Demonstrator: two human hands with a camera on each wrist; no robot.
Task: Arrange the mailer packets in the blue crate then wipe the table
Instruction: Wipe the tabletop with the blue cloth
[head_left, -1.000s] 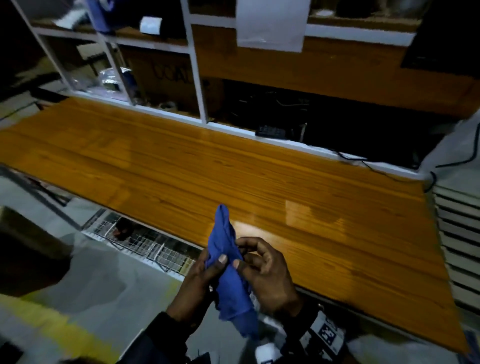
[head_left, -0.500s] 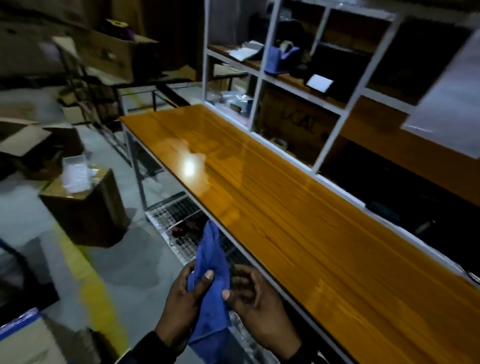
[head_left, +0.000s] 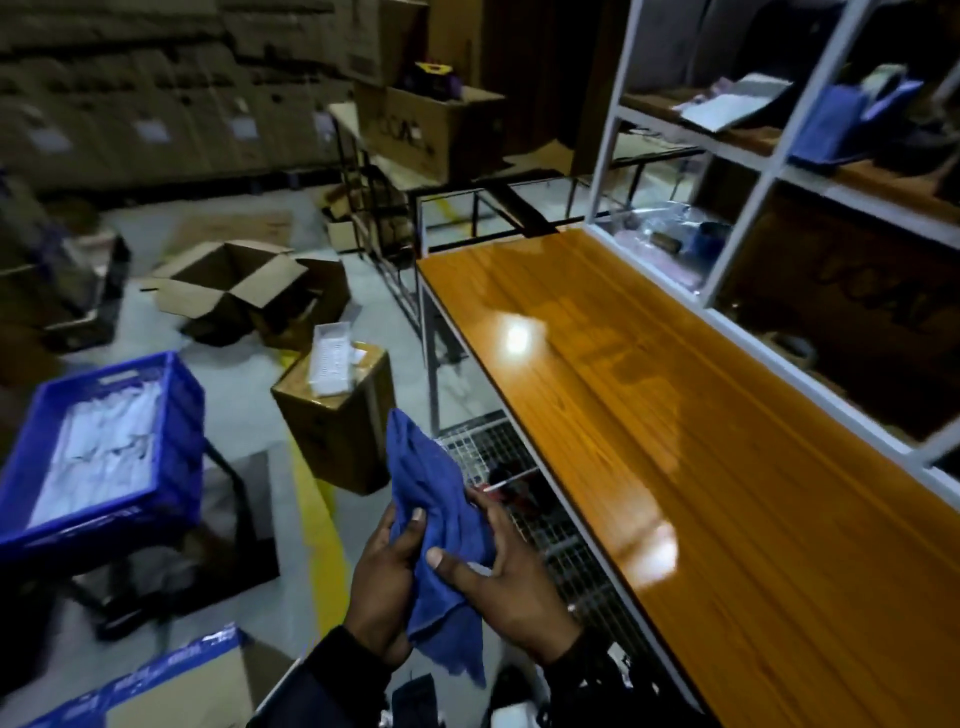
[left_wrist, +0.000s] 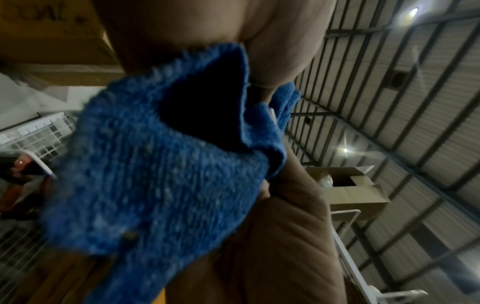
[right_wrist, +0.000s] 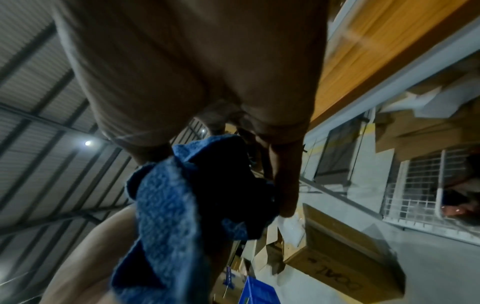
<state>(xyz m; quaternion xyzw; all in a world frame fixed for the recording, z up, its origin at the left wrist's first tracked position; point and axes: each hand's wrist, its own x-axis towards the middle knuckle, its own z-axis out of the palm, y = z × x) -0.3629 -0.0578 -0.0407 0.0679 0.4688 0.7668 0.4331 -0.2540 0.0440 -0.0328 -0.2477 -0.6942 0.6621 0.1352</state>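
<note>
A blue cloth (head_left: 441, 525) hangs bunched between both my hands, in front of the table's near edge. My left hand (head_left: 387, 577) grips its left side with the thumb on top. My right hand (head_left: 493, 571) holds its right side, thumb pressed on the fabric. The cloth (left_wrist: 161, 174) fills the left wrist view, and the same cloth (right_wrist: 182, 205) drapes below my palm in the right wrist view. The orange wooden table (head_left: 701, 467) runs along the right. The blue crate (head_left: 171, 415) stands at the left, with white mailer packets (head_left: 98, 457) inside.
A closed cardboard box (head_left: 337, 415) with a white packet on top stands between crate and table. Open cardboard boxes (head_left: 244, 291) lie on the floor behind. A white shelf frame (head_left: 753, 208) rises at the table's far side. A wire mesh rack (head_left: 519, 493) sits under the table.
The view has swung left, bringing the blue crate and floor boxes into sight. Both hands keep hold of the cloth and have bunched it closer together.
</note>
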